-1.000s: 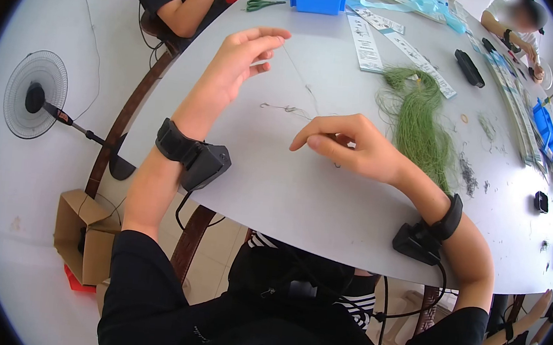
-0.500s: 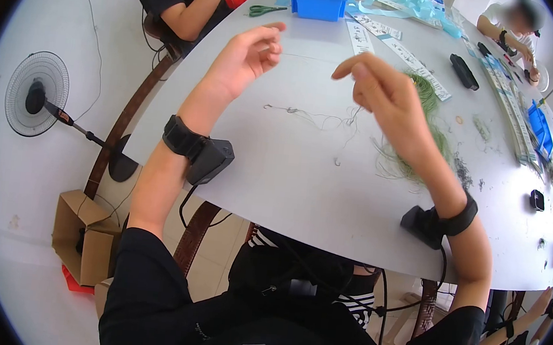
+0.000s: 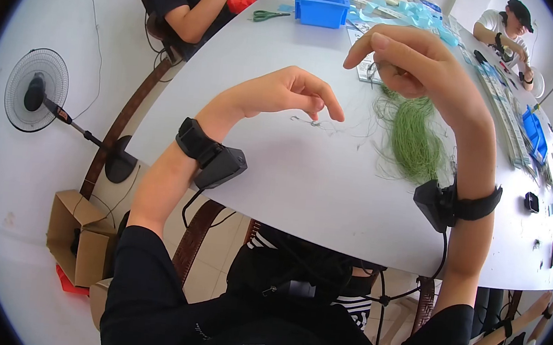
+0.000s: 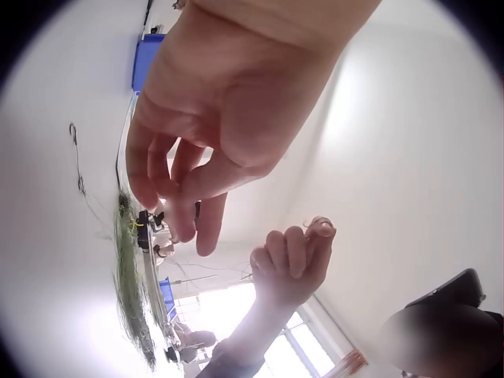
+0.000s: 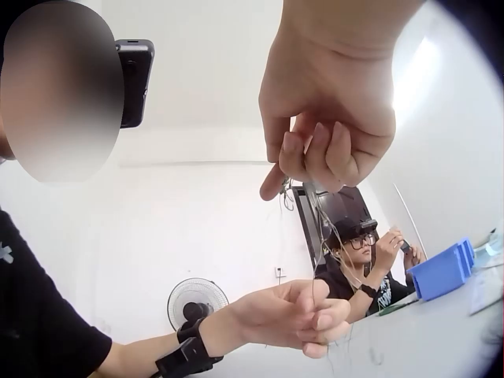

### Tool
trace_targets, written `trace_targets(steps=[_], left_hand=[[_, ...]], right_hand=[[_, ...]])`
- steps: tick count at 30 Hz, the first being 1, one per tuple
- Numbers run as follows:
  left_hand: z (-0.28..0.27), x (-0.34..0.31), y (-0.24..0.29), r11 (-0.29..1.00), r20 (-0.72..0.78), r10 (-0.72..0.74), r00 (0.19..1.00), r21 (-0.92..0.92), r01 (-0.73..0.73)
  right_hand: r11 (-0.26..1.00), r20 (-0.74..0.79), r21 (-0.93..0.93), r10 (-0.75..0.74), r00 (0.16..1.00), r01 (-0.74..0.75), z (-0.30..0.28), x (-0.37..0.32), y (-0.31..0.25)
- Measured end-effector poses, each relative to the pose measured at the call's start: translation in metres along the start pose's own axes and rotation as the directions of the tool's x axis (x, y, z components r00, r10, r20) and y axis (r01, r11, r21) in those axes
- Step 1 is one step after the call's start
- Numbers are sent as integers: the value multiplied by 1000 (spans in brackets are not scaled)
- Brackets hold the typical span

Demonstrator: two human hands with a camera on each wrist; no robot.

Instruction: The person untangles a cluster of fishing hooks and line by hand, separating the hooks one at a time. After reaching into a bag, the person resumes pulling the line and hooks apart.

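Two fingertip pinches hold the thin line (image 5: 316, 252) above the middle of the table (image 3: 302, 181), right hand (image 3: 420, 66) high, left hand (image 3: 277, 96) low beside the green fibre bundle (image 3: 413, 136); a harder pull might snap it or snag loose strands.

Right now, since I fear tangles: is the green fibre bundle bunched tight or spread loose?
Spread loose: the green fibre bundle lies fanned out on the table, with stray strands splaying from its edges.
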State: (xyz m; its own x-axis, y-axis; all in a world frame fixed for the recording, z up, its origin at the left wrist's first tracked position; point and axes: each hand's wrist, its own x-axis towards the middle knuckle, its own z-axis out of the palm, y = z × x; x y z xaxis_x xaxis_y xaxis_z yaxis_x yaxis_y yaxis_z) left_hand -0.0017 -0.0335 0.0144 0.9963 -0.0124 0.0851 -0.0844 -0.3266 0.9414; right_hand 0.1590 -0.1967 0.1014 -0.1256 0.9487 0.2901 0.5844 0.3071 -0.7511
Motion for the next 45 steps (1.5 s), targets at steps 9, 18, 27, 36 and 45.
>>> trace_targets(steps=[9, 18, 27, 36, 45], left_hand=[[12, 2, 15, 936, -299, 291, 909, -106, -334], [28, 4, 24, 950, -475, 264, 839, -20, -311], [19, -9, 35, 945, -559, 320, 765, 132, -299], [11, -19, 42, 961, 220, 197, 955, 148, -233], [-4, -17, 42, 923, -245, -65, 967, 353, 152]], right_hand=[[994, 61, 83, 62, 996, -67, 8, 1, 2], [979, 118, 35, 195, 974, -200, 8, -3, 9], [991, -113, 42, 131, 985, -127, 15, -4, 3], [995, -211, 98, 17, 977, 4, 7, -8, 9], [998, -139, -41, -61, 988, 56, 8, -11, -2]])
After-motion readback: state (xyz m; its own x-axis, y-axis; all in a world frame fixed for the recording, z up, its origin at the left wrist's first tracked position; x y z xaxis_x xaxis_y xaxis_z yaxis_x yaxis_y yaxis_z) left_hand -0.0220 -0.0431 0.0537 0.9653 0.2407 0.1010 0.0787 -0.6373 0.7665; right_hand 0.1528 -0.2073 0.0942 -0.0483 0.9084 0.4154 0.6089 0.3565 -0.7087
